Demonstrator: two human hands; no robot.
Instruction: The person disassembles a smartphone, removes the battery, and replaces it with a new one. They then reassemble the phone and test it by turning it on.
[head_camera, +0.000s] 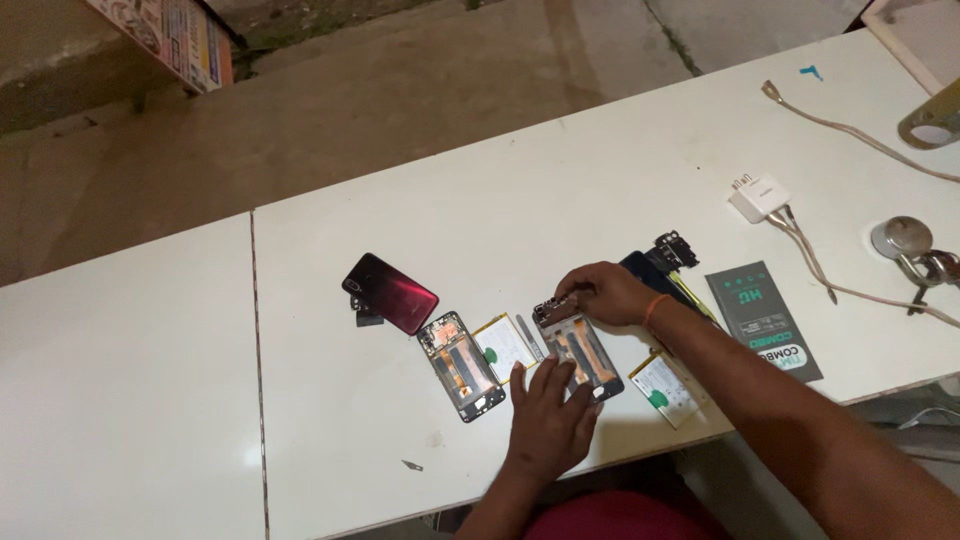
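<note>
- Flat dark grey package (765, 320), rectangular with pale green print, lying on the white table (600, 170) at about three o'clock from the opened phone frames.
- White battery label (508, 346) with a green spot, at centre, between the two frames.
- Second white label (664, 387) with green marks, at five o'clock, near the table edge.
- Colourful printed carton (170, 35), red-edged, at eleven o'clock, beyond the table.

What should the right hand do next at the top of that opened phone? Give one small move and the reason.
Probably lift out the small part it is pinching. The right hand has its fingertips at the top edge of the opened phone frame, while the left hand presses the frame's lower end flat on the white table, steadying it.
</note>
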